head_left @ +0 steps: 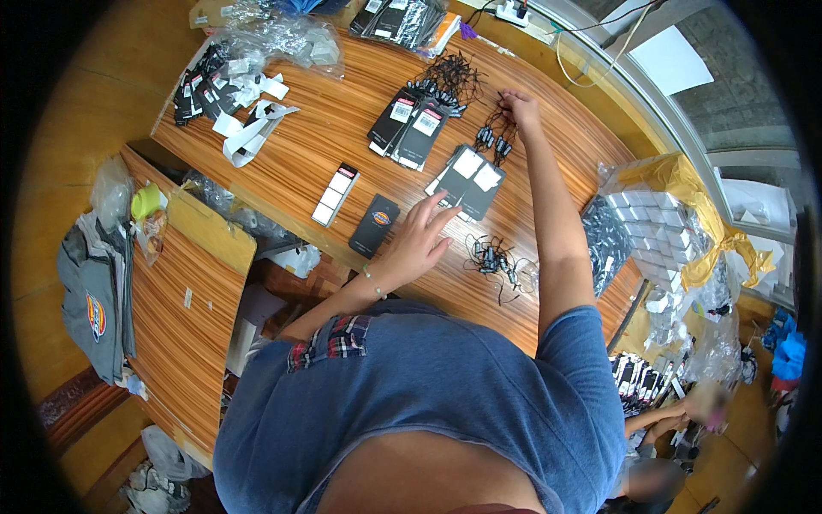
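Note:
My right hand (521, 111) reaches to the far side of the table and pinches the black cords (505, 127) of a small stack of hang tags. Those dark tags (469, 193) lie flat, with white stickers on them and black clips at their cord ends. At the stack's near left edge is my left hand (419, 236), fingers spread, fingertips at or just above the tags. Left of that hand lie a black card (374, 226) and a strip of white labels (335, 195). Loose black cords with clips (495, 259) rest nearer to me.
Another tag pile (407, 128) with tangled cords lies beyond. Plastic bags (291, 43), more tags and a curled paper strip (248, 137) cover the far left. A wrapped stack of white boxes (655, 227) stands at the right. Another person's arm (655, 418) shows lower right.

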A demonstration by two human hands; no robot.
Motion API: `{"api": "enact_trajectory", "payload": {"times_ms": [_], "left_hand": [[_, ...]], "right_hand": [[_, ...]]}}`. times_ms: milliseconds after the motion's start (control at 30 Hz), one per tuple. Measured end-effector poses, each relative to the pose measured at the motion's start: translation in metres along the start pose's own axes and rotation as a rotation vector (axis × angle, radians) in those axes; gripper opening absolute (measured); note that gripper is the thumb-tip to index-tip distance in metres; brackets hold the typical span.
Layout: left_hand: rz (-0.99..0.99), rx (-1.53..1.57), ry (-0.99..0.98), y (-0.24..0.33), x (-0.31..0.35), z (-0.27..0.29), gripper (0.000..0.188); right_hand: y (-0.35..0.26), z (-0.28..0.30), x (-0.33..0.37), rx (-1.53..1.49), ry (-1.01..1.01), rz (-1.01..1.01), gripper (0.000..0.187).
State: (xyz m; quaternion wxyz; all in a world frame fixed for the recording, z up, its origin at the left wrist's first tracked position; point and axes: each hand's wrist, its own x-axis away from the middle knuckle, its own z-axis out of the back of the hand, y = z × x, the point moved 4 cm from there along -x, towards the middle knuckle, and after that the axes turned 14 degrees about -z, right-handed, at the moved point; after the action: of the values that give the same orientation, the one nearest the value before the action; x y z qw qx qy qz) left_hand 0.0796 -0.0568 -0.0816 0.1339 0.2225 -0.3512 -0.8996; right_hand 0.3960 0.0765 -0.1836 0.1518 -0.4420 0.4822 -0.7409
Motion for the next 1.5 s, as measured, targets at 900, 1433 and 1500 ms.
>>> {"api": "enact_trajectory", "payload": {"times_ms": [900, 1433, 1500], "left_hand": [[-0.32, -0.301, -0.373, -0.127, 0.025, 0.07, 0.056], [0.212, 0.764, -0.389, -0.115, 0.038, 0.061, 0.028], [0.247, 0.827, -0.38, -0.099, 0.038, 0.058, 0.031]], "right_hand": [[0.109, -0.076, 0.285, 0.644, 0.237, 0.318, 0.034], [0.11, -0.1, 0.306, -0.076, 0.123, 0.111, 0.016], [0.094, -0.112, 0.318, 0.001, 0.172, 0.146, 0.025]]}}
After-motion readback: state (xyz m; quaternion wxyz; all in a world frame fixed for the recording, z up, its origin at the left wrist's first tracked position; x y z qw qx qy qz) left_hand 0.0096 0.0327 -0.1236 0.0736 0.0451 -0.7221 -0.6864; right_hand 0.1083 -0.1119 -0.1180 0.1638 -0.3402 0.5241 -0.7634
